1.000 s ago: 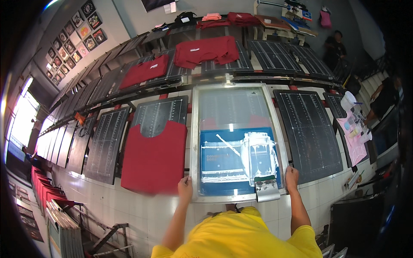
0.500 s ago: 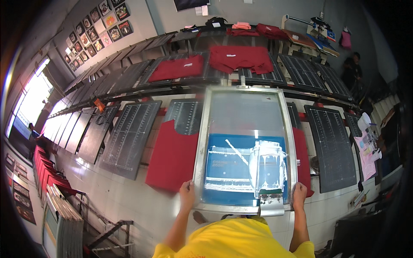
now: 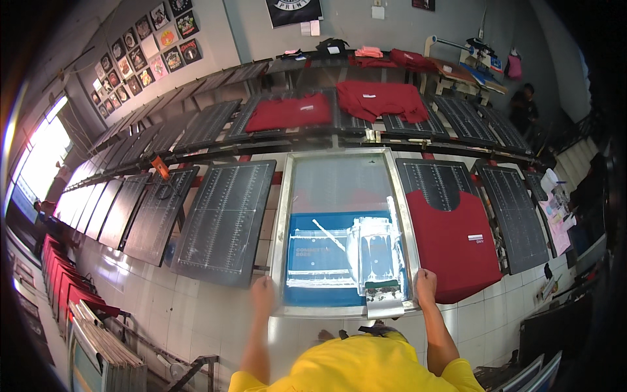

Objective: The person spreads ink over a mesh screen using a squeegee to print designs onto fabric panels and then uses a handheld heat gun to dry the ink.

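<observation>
A metal-framed printing screen with a blue stencil area lies over a pallet in front of me. My left hand grips its near left corner and my right hand grips its near right corner. A squeegee smeared with pale ink rests inside the screen, its handle toward me. A red shirt with a small printed mark lies on the dark gridded pallet just right of the screen. An empty gridded pallet sits just left of it.
Rows of dark pallets stretch left and behind, two carrying red shirts. Stacked frames stand at lower left. A person stands at far right. Papers lie on the right bench. Posters hang on the wall.
The screen and I have shifted left along the row; the red shirt that lay left of the screen now lies to its right, printed. Both hands stay on the frame.
</observation>
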Action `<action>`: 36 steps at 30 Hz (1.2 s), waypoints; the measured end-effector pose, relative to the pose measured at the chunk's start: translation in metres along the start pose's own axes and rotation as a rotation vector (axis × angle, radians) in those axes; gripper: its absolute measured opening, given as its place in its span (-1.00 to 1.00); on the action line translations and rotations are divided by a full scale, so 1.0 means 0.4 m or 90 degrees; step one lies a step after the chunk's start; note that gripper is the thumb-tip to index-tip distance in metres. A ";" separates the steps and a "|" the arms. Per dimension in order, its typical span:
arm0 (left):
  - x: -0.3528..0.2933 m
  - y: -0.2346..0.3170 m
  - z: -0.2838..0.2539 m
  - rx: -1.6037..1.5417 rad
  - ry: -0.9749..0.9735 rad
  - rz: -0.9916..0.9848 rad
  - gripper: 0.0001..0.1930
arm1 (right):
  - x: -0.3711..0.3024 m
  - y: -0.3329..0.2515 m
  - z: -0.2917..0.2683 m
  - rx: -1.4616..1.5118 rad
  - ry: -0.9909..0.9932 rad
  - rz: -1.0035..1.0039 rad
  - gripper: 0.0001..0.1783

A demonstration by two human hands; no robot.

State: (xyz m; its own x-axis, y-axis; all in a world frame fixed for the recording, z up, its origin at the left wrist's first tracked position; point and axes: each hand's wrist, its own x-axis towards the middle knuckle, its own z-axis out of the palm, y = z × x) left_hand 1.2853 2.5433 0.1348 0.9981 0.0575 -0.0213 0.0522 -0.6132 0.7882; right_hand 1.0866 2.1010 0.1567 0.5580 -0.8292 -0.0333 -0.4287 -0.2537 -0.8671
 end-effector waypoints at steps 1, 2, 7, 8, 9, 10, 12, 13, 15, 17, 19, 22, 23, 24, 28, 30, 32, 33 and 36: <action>0.015 -0.004 -0.008 -0.019 0.012 0.013 -0.64 | 0.000 -0.001 0.019 -0.001 0.002 0.003 -0.64; 0.034 -0.008 -0.015 -0.017 -0.005 -0.005 -0.64 | 0.001 -0.009 0.033 -0.002 0.003 0.006 -0.64; 0.102 -0.028 -0.022 0.002 -0.022 -0.014 -0.64 | 0.004 -0.039 0.073 -0.011 0.008 0.021 -0.63; 0.112 -0.036 -0.021 0.000 -0.025 -0.004 -0.64 | 0.006 -0.043 0.076 -0.009 0.004 0.028 -0.63; 0.121 -0.043 -0.019 0.000 -0.030 0.005 -0.65 | 0.007 -0.052 0.077 -0.008 0.000 0.039 -0.63; 0.133 -0.049 -0.018 0.000 -0.035 0.014 -0.65 | 0.013 -0.055 0.085 0.000 0.000 0.036 -0.63; 0.141 -0.047 -0.008 -0.012 -0.037 0.031 -0.65 | 0.016 -0.039 0.090 0.009 0.007 0.032 -0.63; 0.144 -0.047 -0.005 -0.018 -0.036 0.039 -0.65 | 0.016 -0.030 0.092 0.000 0.016 0.027 -0.64; 0.145 -0.040 -0.014 -0.029 -0.048 0.025 -0.66 | 0.008 -0.035 0.101 -0.021 0.024 0.021 -0.65; 0.151 -0.049 -0.015 -0.028 -0.051 0.018 -0.66 | 0.002 -0.039 0.107 -0.066 0.025 0.024 -0.64; 0.161 -0.079 -0.019 -0.016 -0.041 0.022 -0.67 | 0.004 -0.042 0.117 -0.098 0.021 0.021 -0.63; 0.169 -0.084 -0.029 -0.031 -0.078 0.031 -0.68 | 0.008 -0.036 0.129 -0.116 0.018 0.020 -0.62; 0.165 -0.076 -0.033 -0.019 -0.088 0.023 -0.68 | 0.002 -0.033 0.128 -0.114 0.018 0.025 -0.62; 0.160 -0.064 -0.038 -0.007 -0.099 0.016 -0.68 | -0.004 -0.031 0.128 -0.112 0.019 0.030 -0.62; 0.175 -0.066 -0.029 0.069 -0.142 0.031 -0.69 | 0.007 -0.007 0.153 -0.129 0.040 -0.004 -0.65; 0.185 -0.093 -0.020 0.083 -0.110 0.059 -0.70 | 0.000 -0.003 0.160 -0.121 0.058 -0.049 -0.65; 0.174 -0.105 -0.017 0.088 -0.045 0.114 -0.73 | 0.012 -0.007 0.146 -0.156 -0.014 -0.050 -0.65; 0.162 -0.079 -0.013 0.085 0.001 0.154 -0.74 | 0.008 -0.014 0.130 -0.178 -0.050 -0.044 -0.63; 0.113 0.031 -0.041 0.120 0.150 0.317 -0.75 | -0.055 -0.084 0.100 -0.246 0.035 -0.218 -0.54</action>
State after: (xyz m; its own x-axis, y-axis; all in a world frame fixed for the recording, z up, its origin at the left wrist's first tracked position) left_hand 1.3307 2.5513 0.1540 0.8708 -0.1138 0.4783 -0.3959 -0.7393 0.5448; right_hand 1.1172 2.1475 0.1667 0.6785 -0.6886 0.2557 -0.4645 -0.6719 -0.5768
